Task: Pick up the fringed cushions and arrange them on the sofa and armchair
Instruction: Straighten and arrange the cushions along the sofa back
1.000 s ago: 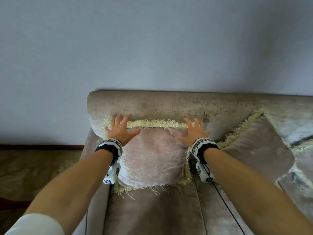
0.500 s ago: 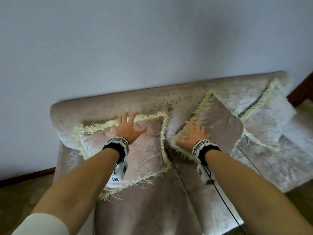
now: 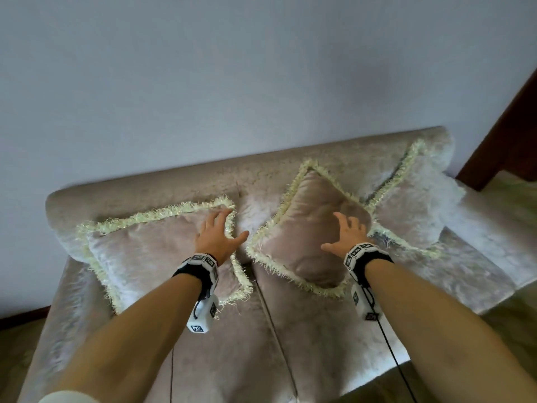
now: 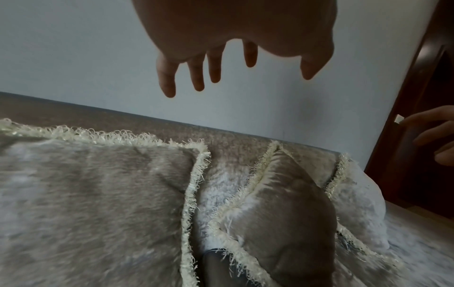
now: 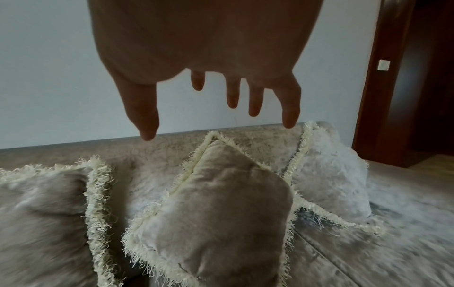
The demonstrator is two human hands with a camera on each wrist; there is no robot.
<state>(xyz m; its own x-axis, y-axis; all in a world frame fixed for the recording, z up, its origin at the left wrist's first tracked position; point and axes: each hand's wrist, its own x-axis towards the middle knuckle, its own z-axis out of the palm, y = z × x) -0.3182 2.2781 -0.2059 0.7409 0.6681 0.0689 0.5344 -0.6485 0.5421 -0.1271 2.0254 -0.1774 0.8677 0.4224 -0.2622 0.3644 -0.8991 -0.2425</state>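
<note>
cushions (image 3: 308,228) below spread hands (image 3: 215,237)

Black wristbands (image 3: 194,271), white marker-tagged cameras, white sleeve (image 3: 68,397)

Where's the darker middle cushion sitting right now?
In the head view the middle cushion stands on a corner, leaning against the sofa backrest, right of centre, between the left cushion and the right cushion.

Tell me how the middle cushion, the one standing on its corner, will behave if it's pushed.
The middle cushion looks soft: its face is dented, so it would likely give before sliding. Balanced on one corner against the sofa back, it may tip sideways. Its fringe would probably flop.
</note>
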